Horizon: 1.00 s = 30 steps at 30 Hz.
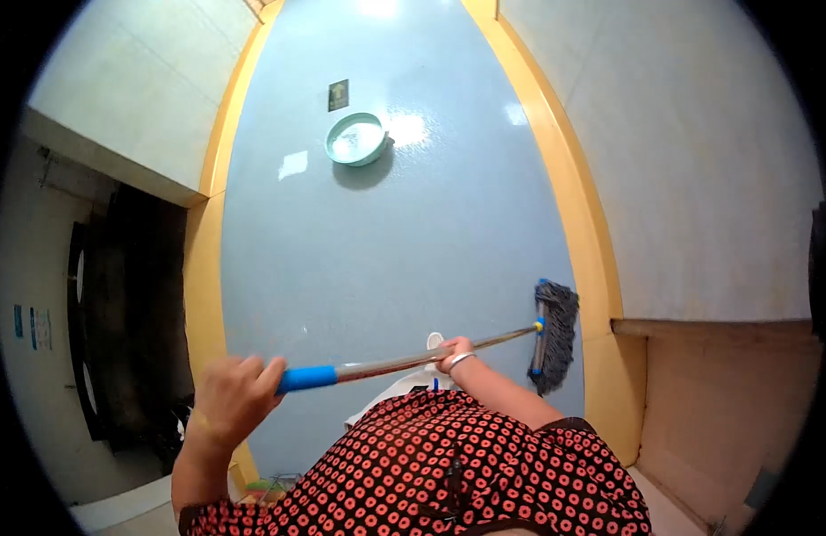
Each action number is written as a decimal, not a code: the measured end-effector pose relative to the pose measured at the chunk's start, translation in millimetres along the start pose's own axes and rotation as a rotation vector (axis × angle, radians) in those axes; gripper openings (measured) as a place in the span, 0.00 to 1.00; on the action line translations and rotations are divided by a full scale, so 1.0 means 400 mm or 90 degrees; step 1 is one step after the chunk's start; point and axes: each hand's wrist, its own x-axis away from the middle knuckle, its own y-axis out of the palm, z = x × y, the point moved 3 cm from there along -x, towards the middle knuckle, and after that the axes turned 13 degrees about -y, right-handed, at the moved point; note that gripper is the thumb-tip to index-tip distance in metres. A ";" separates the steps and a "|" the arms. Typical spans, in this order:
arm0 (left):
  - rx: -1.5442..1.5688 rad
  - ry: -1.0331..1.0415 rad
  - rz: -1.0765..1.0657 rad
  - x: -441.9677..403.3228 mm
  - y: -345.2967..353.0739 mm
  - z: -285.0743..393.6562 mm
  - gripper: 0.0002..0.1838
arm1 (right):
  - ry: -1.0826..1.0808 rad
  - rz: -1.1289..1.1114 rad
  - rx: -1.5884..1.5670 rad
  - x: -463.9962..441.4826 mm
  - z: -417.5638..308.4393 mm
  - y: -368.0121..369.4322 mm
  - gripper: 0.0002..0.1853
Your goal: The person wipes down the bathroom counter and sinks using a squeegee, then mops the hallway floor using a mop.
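Note:
A mop with a dark grey string head (560, 339) lies against the blue-grey floor near its right border. Its metal pole (386, 364) slants down to the left and ends in a blue grip (307, 379). My left hand (237, 393) is closed round the end of that blue grip. Farther along the pole, my right hand (453, 354), with a silver bangle at the wrist, is closed on the metal part. Part of a white shoe (434, 340) shows just beyond the pole.
A light green basin (357, 139) stands on the floor ahead, near a dark floor sign with an arrow (339, 95). Yellow borders (584, 205) run along both sides, beside pale walls (690, 161). On the left is a dark opening (136, 304).

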 end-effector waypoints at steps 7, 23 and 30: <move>0.211 -0.305 -0.291 0.359 -0.189 -0.567 0.13 | -0.012 -0.010 0.341 0.499 0.437 0.444 0.05; 0.875 -0.596 -0.468 0.074 -0.585 -0.900 0.18 | -0.148 -0.023 0.711 1.141 0.284 1.325 0.07; 0.855 -0.467 -0.245 -0.216 -0.400 -1.054 0.18 | -0.230 -0.090 0.641 0.930 0.200 1.570 0.08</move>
